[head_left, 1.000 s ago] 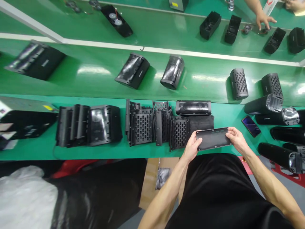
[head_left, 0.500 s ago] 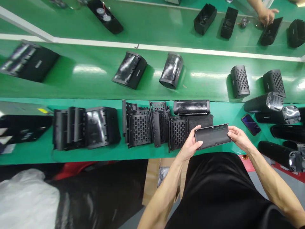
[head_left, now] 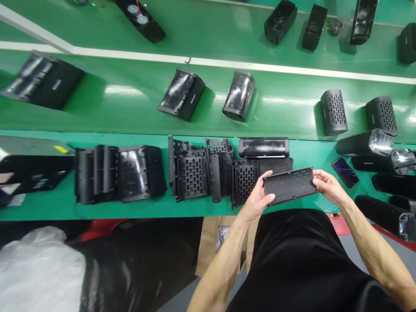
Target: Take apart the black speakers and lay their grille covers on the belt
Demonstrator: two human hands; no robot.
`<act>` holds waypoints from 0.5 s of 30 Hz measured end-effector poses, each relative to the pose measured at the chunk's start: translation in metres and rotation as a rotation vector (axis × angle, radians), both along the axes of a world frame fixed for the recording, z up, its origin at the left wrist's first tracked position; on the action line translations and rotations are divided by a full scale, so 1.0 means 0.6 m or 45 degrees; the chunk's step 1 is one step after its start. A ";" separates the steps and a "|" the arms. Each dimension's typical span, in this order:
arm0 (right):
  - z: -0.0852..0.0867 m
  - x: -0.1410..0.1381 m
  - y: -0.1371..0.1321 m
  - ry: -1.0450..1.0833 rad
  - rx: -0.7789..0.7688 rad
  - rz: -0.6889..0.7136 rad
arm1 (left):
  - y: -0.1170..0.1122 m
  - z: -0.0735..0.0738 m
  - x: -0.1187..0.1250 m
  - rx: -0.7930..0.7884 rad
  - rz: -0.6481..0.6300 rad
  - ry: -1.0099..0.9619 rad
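Head view: the left hand (head_left: 255,201) grips the left end of a black panel (head_left: 288,187), thumb on the inner face and fingers behind the edge. The right hand (head_left: 329,187) pinches the right end of the same panel. The panel is held at a tilt, rimmed inner side toward the camera, at the near edge of the green surface (head_left: 313,151); contact with the surface cannot be determined. Small tabs line its rim.

Directly left of the panel stand perforated grilles (head_left: 193,175), set on edge in groups. A mesh-fronted speaker (head_left: 264,147) lies behind the panel. A phone (head_left: 345,172) lies beyond the right hand, near several black cylindrical housings (head_left: 380,212). Farther left, a glossy-fronted housing (head_left: 134,171) adjoins a row of stacked black parts (head_left: 97,173).

On the green strip (head_left: 286,119) beyond the surface, further speaker units (head_left: 238,96) stand well apart from the hands. A cardboard box (head_left: 207,249) sits below the near edge.
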State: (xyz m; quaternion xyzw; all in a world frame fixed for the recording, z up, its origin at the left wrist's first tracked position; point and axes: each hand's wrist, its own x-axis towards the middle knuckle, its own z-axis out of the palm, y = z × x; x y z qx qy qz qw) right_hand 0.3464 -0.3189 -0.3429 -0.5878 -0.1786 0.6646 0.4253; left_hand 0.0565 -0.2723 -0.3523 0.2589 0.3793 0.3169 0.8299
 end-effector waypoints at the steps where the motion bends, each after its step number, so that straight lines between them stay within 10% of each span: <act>1: 0.002 0.000 0.004 -0.007 0.005 0.015 | 0.001 0.003 -0.002 -0.006 0.006 -0.001; 7: 0.013 0.007 0.049 0.072 0.013 0.075 | 0.028 0.010 -0.028 -0.162 0.011 -0.122; 15: 0.019 -0.006 0.205 0.130 0.043 0.774 | 0.075 -0.028 -0.022 -0.601 -0.346 -0.492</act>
